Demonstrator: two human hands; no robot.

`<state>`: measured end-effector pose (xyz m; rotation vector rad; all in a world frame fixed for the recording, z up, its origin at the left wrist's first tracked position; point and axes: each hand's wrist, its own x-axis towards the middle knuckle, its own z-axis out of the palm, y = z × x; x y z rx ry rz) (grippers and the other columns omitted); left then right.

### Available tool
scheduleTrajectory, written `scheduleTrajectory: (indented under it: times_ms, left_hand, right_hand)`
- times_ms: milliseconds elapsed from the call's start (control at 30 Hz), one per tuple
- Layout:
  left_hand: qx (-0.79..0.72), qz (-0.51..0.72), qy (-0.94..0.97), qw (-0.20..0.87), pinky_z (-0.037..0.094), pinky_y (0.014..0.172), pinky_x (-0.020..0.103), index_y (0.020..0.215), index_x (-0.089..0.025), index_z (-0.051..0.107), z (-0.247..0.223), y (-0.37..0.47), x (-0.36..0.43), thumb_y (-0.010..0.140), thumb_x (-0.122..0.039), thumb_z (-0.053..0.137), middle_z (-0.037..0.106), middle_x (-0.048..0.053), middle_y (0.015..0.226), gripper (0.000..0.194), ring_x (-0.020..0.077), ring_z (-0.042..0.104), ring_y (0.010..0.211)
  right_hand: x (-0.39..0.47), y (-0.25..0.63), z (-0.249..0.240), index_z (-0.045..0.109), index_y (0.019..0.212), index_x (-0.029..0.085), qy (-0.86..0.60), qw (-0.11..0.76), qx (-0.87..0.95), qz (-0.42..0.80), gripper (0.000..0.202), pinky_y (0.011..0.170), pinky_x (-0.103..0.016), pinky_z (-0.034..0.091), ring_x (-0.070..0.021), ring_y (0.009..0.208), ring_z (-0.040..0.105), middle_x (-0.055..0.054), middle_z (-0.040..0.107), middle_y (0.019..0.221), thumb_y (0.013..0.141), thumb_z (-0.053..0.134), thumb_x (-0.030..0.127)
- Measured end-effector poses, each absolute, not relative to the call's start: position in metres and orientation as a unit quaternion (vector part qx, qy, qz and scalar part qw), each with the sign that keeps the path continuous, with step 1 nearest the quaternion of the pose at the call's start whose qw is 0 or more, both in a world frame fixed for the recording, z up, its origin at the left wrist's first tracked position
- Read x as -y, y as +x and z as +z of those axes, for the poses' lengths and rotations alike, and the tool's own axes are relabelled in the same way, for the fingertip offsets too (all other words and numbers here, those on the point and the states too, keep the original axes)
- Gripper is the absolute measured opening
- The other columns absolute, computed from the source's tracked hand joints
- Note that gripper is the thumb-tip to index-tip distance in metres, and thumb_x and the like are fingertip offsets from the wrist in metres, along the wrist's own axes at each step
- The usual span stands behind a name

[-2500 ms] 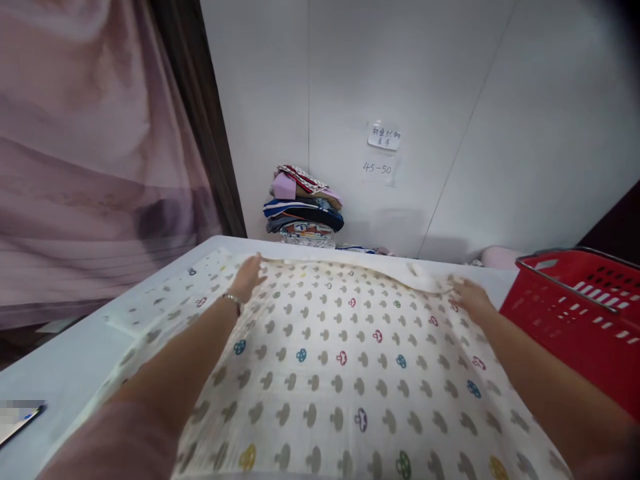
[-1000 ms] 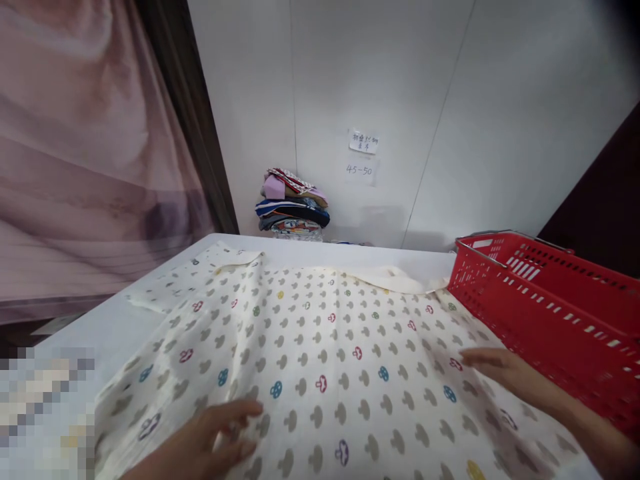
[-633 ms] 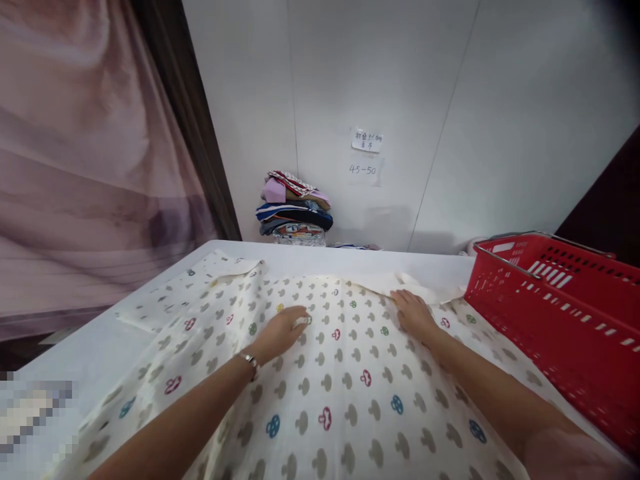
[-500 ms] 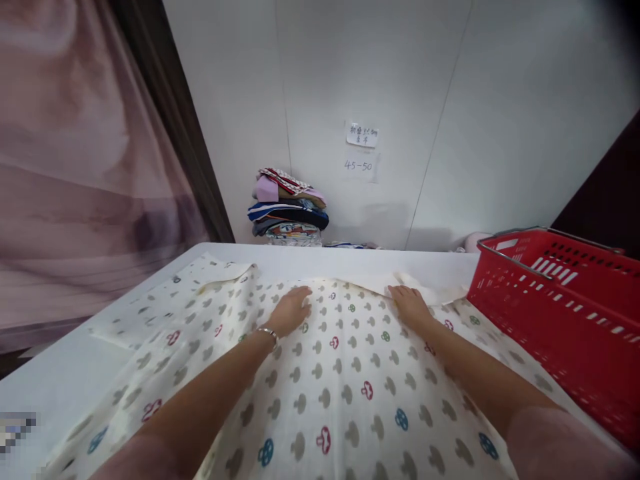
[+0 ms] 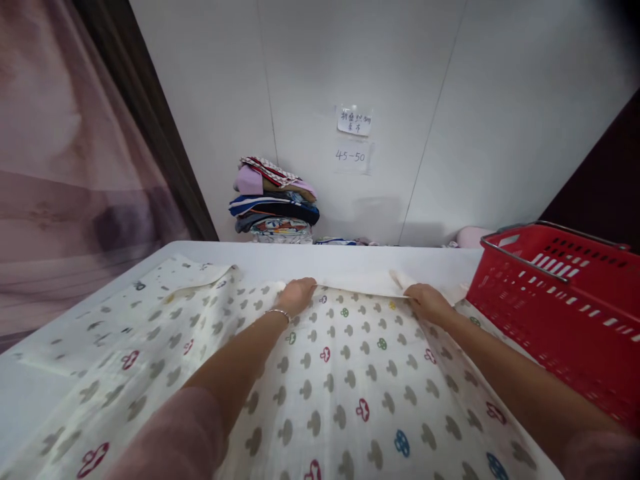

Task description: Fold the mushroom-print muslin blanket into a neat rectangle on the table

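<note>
A white cloth [image 5: 325,387] printed with grey, red, blue and green mushrooms spreads over the white table. My left hand [image 5: 299,295], with a bracelet at the wrist, pinches the cloth's far edge near the middle. Farther right, my right hand [image 5: 427,303] grips the same edge, fingers curled over it. Between the two hands the edge is pulled fairly straight and lifted a little. Left of my left hand, a corner of the cloth is folded over, showing its paler underside.
A red plastic basket [image 5: 555,313] with metal handles stands at the right, beside the cloth. Folded fabrics [image 5: 275,200] are stacked behind the table [image 5: 270,259], against the wall. Paper notes [image 5: 354,139] hang on the wall. A pink curtain [image 5: 65,167] is at the left.
Both hands have gone from lying on the cloth to gripping its far edge, which is now raised slightly. My right hand has shifted a little to the right. The view has shifted slightly.
</note>
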<state>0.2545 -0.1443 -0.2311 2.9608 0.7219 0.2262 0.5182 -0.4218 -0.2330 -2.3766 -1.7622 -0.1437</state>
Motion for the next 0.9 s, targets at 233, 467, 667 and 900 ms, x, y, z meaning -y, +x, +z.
scheduleTrajectory:
  times_ms: [233, 467, 667, 900]
  left_hand:
    - [-0.321, 0.042, 0.946, 0.027, 0.043, 0.075, 0.031, 0.099, -0.017, 0.059, -0.229, 0.255, 0.134, 0.090, -0.026, 0.032, 0.061, 0.012, 0.105, 0.029, 0.0230, 0.057, 0.097]
    - [-0.333, 0.024, 0.943, -0.002, 0.037, 0.089, 0.042, 0.104, -0.015, 0.059, -0.235, 0.280, 0.127, 0.082, -0.021, 0.044, 0.060, 0.014, 0.108, 0.028, 0.0281, 0.052, 0.107]
    - [-0.310, 0.070, 0.948, -0.033, 0.036, 0.089, 0.038, 0.098, -0.014, 0.059, -0.207, 0.250, 0.131, 0.085, -0.021, 0.037, 0.059, 0.014, 0.107, 0.026, 0.0254, 0.052, 0.105]
    - [-0.479, 0.109, 0.870, -0.037, 0.039, 0.085, 0.038, 0.094, -0.013, 0.055, -0.190, 0.149, 0.109, 0.087, -0.023, 0.031, 0.063, 0.015, 0.094, 0.027, 0.0267, 0.059, 0.096]
  right_hand:
    - [0.393, 0.543, -0.225, 0.064, 0.107, 0.017, -0.868, 0.119, 0.482, -0.018, 0.033, 0.089, -0.029, 0.040, -0.0204, 0.104, 0.055, -0.008, 0.063, 0.112, 0.083, 0.041, 0.017]
    - [0.354, 0.561, -0.229, 0.055, 0.121, 0.015, -0.903, 0.077, 0.422, 0.023, 0.048, 0.085, -0.030, 0.041, -0.0228, 0.102, 0.056, -0.011, 0.062, 0.114, 0.073, 0.057, 0.020]
    - [0.381, 0.551, -0.202, 0.065, 0.092, 0.015, -0.896, 0.097, 0.434, 0.014, 0.022, 0.072, -0.025, 0.041, -0.0193, 0.086, 0.059, -0.008, 0.067, 0.093, 0.077, 0.052, 0.025]
    - [0.432, 0.461, -0.173, 0.063, 0.079, 0.019, -0.765, 0.130, 0.627, 0.072, 0.013, 0.067, -0.023, 0.040, -0.0161, 0.075, 0.056, -0.002, 0.063, 0.081, 0.074, 0.051, 0.020]
